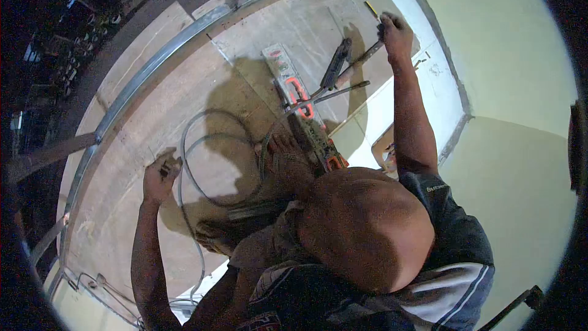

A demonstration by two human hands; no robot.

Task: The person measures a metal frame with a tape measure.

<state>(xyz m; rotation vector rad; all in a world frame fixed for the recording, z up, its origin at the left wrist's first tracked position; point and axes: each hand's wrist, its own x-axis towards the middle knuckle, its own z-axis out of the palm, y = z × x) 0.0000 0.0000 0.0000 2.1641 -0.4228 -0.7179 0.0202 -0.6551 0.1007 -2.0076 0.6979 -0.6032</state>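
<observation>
My right hand reaches far out to the base of the pale wall, its fingers closed around the end of a long dark tool that lies across the floor. A thin yellow-tipped stick shows just beside the fingers. My left hand is low on the left, closed on a small dark piece where the grey cable passes. The cable curls in loops on the plywood floor. My bare feet rest between both hands.
A long spirit level with orange grips lies on the floor by my foot. A curved metal track runs along the floor's far edge. White boards lean at the wall. A few small screws lie nearby.
</observation>
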